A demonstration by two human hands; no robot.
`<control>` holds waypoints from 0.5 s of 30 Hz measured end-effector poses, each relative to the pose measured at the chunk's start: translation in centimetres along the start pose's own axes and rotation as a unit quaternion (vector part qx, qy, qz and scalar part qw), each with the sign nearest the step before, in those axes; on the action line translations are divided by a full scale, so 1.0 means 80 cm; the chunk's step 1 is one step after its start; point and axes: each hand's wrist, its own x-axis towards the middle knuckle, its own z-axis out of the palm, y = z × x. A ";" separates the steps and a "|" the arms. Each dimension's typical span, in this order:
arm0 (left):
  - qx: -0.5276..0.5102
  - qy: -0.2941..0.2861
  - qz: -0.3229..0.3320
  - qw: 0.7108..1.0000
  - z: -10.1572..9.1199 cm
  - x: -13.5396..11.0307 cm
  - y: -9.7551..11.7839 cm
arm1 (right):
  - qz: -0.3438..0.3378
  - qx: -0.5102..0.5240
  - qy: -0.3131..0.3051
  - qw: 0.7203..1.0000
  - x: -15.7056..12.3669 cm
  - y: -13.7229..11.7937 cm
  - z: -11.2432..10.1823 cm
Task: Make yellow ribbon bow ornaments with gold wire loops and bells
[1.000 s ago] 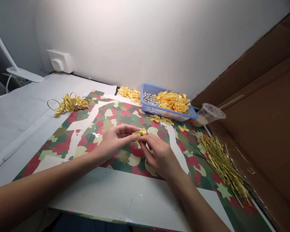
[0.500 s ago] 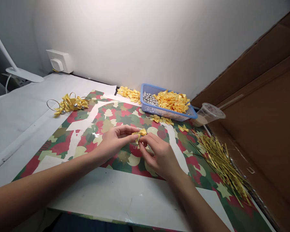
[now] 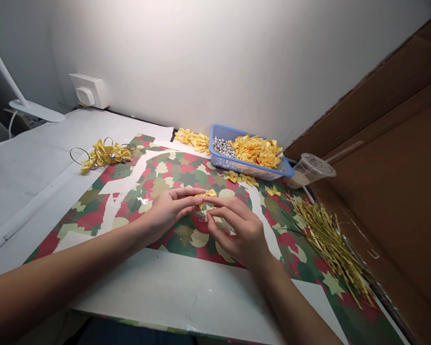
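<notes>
Between my two hands, over the middle of the patterned sheet, is a yellow ribbon bow. My left hand closes its fingers on the bow from the left. A thin wire-like tie curves below the bow toward my right hand, whose thumb and a finger pinch its end. The index finger of my right hand reaches over to the bow. Part of the bow is hidden by my fingers. Farther left lies a cluster of finished yellow bows with silver bells and looped ties.
A blue basket holds silver bells and many yellow bows. More bows lie beside it, with others in front. A clear plastic cup tilts near the cardboard. Gold ties lie at right, a lamp base at left.
The bow has turned flatter and dropped slightly between my fingers. My right index finger has stretched out to the bow, and the tie now shows as a curve below it.
</notes>
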 end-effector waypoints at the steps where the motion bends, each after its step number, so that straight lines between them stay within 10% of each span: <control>1: -0.003 0.003 -0.001 1.000 0.000 0.000 0.000 | -0.002 -0.006 0.000 1.000 0.000 0.000 0.000; 15: -0.010 0.008 0.004 1.000 -0.004 0.000 -0.003 | -0.046 -0.131 -0.012 0.990 0.003 -0.002 0.002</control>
